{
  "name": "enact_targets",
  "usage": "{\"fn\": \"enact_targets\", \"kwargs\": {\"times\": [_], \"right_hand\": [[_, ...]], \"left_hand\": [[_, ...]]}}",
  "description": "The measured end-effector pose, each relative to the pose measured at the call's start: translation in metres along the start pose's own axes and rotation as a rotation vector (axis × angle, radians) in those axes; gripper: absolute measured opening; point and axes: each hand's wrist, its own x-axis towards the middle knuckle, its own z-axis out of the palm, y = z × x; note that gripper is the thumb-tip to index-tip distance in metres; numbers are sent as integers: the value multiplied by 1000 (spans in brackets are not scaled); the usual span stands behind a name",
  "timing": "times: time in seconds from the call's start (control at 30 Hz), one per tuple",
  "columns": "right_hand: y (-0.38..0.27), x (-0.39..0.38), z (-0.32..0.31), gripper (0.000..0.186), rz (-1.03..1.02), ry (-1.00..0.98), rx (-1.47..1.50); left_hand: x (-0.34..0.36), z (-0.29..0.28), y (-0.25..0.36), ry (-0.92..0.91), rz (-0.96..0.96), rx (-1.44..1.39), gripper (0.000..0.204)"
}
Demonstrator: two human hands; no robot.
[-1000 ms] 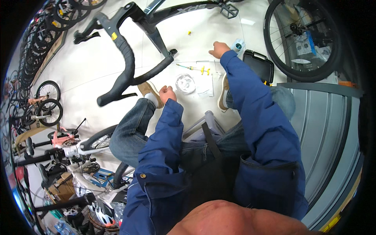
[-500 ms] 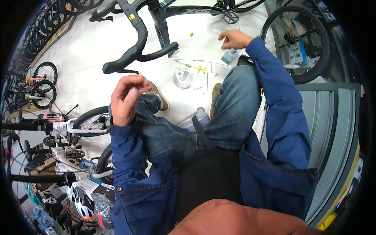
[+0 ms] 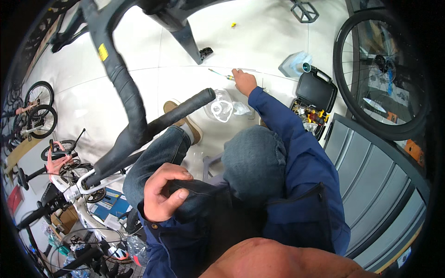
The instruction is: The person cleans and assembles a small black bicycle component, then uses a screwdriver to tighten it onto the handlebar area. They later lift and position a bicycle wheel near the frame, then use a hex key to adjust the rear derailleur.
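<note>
My right hand [image 3: 244, 82] reaches down to the floor, its fingers closed at the yellow end of a slim tool [image 3: 219, 73] with a greenish tip. The hand covers the rest of that tool. Close by lie a thin metal rod [image 3: 247, 70] and a clear round plastic piece [image 3: 220, 107], partly behind the handlebar. My left hand [image 3: 166, 192] hovers over my lap, fingers curled and thumb apart, holding nothing. Ahead of it, a black drop handlebar [image 3: 121, 85] with wrapped tape crosses the left side.
An opened black tool case [image 3: 317, 90] stands to the right, beside a pale blue container [image 3: 293, 65]. A bicycle wheel [image 3: 345, 69] leans near a grey ribbed panel [image 3: 375, 185]. Several bicycles [image 3: 69, 185] crowd the left. A pedal [image 3: 304, 12] shows at the top.
My right hand has dropped from beside the pale blue container to the slim tool. My left hand has come back toward my lap. The view has shifted, and the handlebar looks larger and closer.
</note>
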Motion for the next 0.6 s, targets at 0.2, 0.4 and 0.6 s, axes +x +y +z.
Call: {"fn": "enact_targets", "kwargs": {"times": [0.2,0.4,0.6], "right_hand": [[3,-17,-27,31,166,4,175],[66,-175,-106,41,342,179,337],[160,-330,-104,43,673,214,64]], "left_hand": [[6,5,1,28,-71,72,28],[0,15,2,52,-53,116,28],[-5,19,-2,2,-6,141,25]]}}
